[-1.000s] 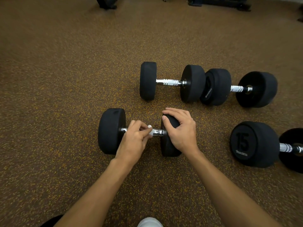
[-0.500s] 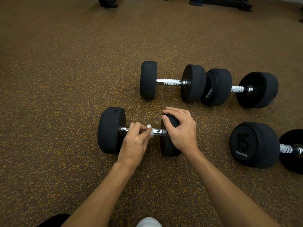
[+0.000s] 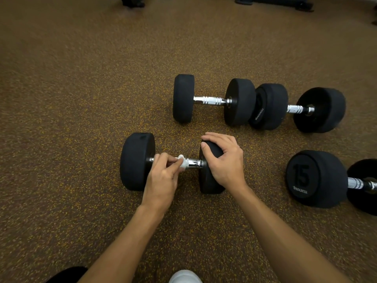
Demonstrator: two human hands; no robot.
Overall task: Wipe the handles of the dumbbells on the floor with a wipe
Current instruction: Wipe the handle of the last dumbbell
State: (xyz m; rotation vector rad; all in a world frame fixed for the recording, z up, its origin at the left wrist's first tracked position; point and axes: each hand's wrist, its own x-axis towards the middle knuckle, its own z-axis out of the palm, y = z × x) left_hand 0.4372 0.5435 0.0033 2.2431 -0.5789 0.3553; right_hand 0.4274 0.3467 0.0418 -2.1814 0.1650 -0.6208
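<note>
White wipe, head view: pinched by left hand against chrome handle of near dumbbell on speckled floor. Shifted slightly leftward along the bar within the last second, baring more chrome. Right hand clasped over the right head, unmoved, steadying. Judged mid-stroke on this handle; other dumbbells apparently still to do.

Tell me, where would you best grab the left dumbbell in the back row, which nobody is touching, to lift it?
Probably the chrome handle, taken from straight above with your fingers curled under it. It lies level, and the black heads hold it off the floor, leaving room beneath. The heads look too wide to grip, and the right one is crowded by the next dumbbell.
</note>
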